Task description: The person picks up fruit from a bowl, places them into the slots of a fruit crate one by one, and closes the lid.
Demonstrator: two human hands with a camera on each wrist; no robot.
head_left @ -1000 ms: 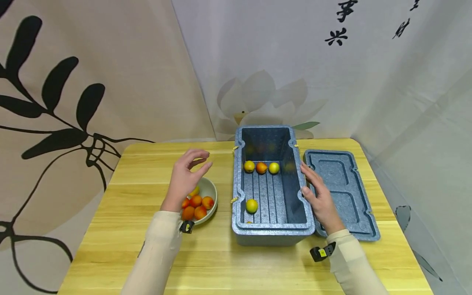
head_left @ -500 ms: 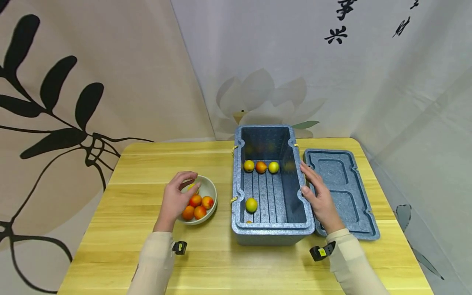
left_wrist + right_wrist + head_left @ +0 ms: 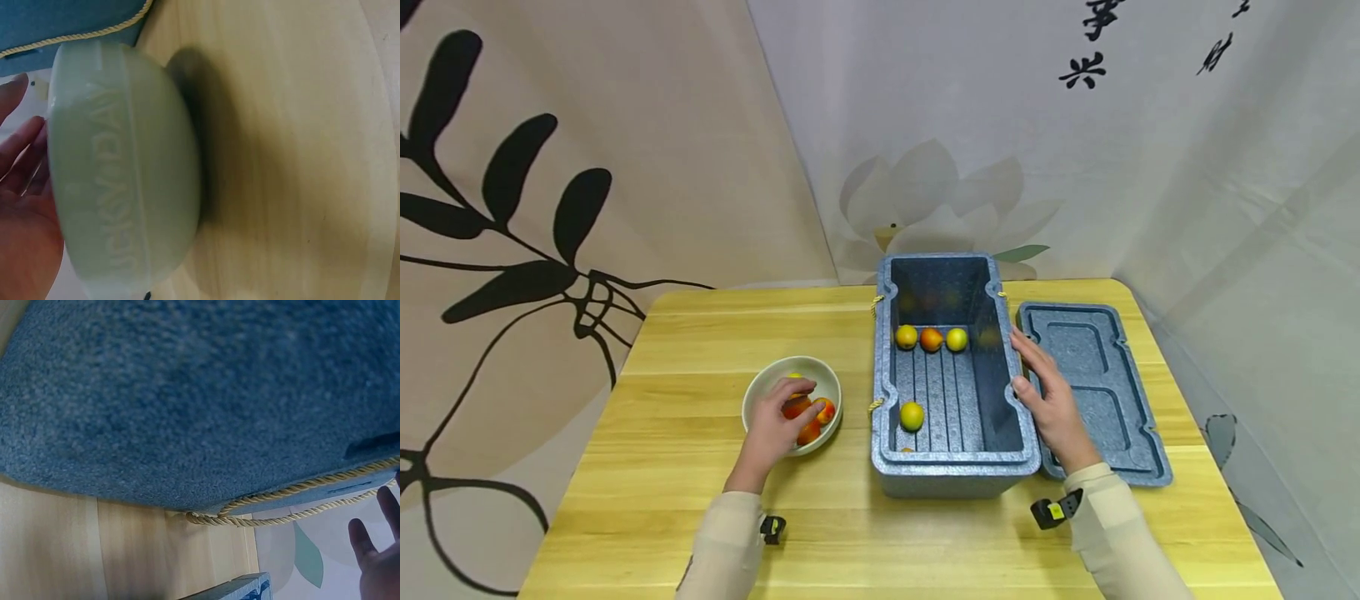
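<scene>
My left hand (image 3: 775,418) reaches into a pale green bowl (image 3: 751,398), its thumb and fingers apart around a small orange-red fruit (image 3: 794,407). More red-orange fruits and a yellow one lie in the bowl, partly hidden by the hand. In the left wrist view the bowl's wall (image 3: 125,169) hides the fruit. My right hand (image 3: 1054,408) rests against the right rim of a speckled blue-grey foam box (image 3: 955,460). Inside are yellow fruits (image 3: 912,417), a red-orange fruit (image 3: 931,340) between two yellow ones, and a sliver of another by the near wall.
The box lid (image 3: 1097,392) lies on the wooden table (image 3: 700,333) right of the box, behind my right hand. A yellow rope (image 3: 300,487) hangs along the box's side. Behind the table's far edge hangs a printed curtain (image 3: 970,125).
My left hand has moved from above the bowl, back towards me, then down among the fruits. My right hand stays at the box rim. The fruits in the box have not moved.
</scene>
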